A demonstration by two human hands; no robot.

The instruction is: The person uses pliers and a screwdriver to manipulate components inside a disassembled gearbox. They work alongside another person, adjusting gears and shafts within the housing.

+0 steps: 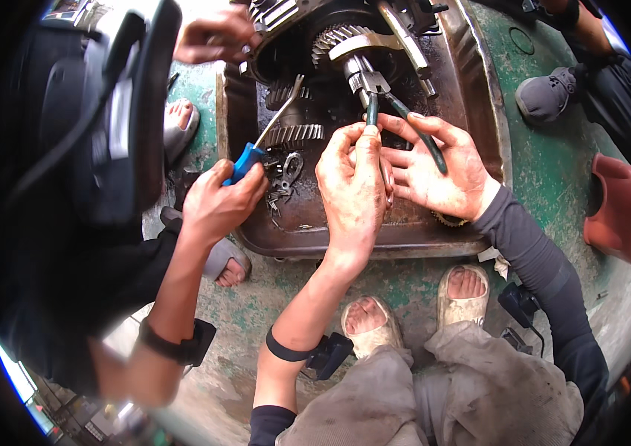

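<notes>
A pair of pliers with dark green handles points away from me, its jaws at the splined end of a metal shaft. My left hand is closed around the left handle, thumb along its top. The right handle lies in my right hand, palm turned up and thumb over it. The handles stand spread apart. Behind the jaws are a helical gear and a curved pale metal fork. How the jaw tips meet the shaft is too small to tell.
A brown metal tray holds gears, loose small parts and a housing. At left, a co-worker's hand grips a blue-handled screwdriver; another person's hand touches the housing. A red stool stands right.
</notes>
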